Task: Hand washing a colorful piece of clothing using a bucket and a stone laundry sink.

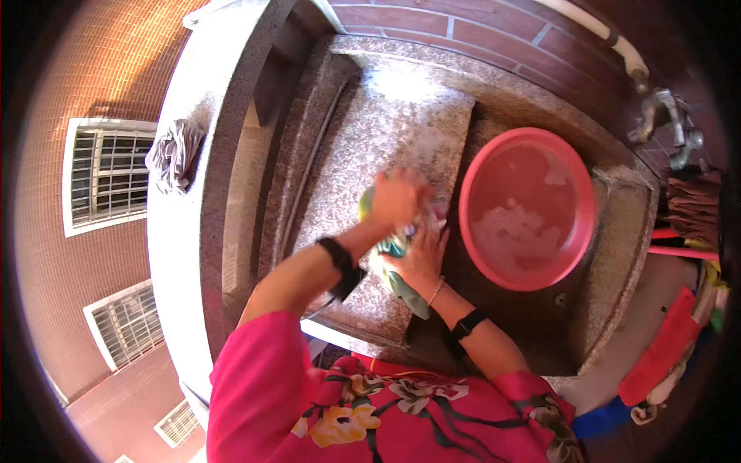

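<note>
A crumpled, multicoloured cloth (405, 292) in green, teal and pale tones lies on the sloping speckled stone slab (370, 127). Blurred by motion, my left hand (399, 198) is closed over the cloth's upper part, where a yellow-green bit shows beside it. Just below, my right hand (421, 254) holds the cloth down against the slab, its fingers pointing away from me. Much of the cloth is hidden under both hands. To the right, a round pink plastic basin (470, 231) holds water with patches of suds and stands in the sink (521, 324).
Metal taps (666, 113) on a pale pipe (602, 23) project at the upper right. A bunched striped cloth (175, 155) lies on the bright ledge (173, 243) at left. Brown cloth (693, 205) and a red item (660, 347) are right of the sink. A brick wall (405, 20) rises behind.
</note>
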The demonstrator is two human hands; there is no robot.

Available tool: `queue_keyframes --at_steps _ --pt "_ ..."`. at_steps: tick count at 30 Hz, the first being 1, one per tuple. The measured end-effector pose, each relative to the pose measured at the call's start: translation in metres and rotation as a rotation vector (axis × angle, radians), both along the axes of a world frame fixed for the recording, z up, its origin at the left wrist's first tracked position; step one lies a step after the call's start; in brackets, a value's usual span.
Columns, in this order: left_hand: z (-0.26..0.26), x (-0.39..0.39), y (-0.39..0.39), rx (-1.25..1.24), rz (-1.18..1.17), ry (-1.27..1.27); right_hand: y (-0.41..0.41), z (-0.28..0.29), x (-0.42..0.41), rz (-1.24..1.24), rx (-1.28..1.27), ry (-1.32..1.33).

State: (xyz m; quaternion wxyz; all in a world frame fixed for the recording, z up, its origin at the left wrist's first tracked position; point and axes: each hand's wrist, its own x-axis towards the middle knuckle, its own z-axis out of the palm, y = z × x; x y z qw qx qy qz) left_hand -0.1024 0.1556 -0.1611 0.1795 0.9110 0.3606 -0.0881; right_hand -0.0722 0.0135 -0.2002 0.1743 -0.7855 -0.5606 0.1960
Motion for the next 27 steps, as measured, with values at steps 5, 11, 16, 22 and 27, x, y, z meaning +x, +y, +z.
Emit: queue_keyframes --at_steps 5,11,16,22,27 --pt "-0.046 -0.065 0.029 -0.084 0.308 -0.234 0.003 0.001 0.003 -0.073 -0.015 0.288" --pt "0.024 -0.07 -0.067 0.208 -0.209 -0.385 -0.003 -0.024 -0.001 -0.046 0.087 0.054" --pt "-0.019 -0.026 0.033 0.149 0.28 -0.301 0.008 0.003 0.008 -0.053 -0.06 0.276" --pt "0.034 -0.089 -0.056 -0.057 -0.252 -0.494 -0.012 -0.025 0.008 -0.074 -0.006 0.035" --pt "-0.007 -0.004 -0.002 0.036 0.199 -0.084 0.01 0.003 0.003 -0.044 -0.168 0.178"
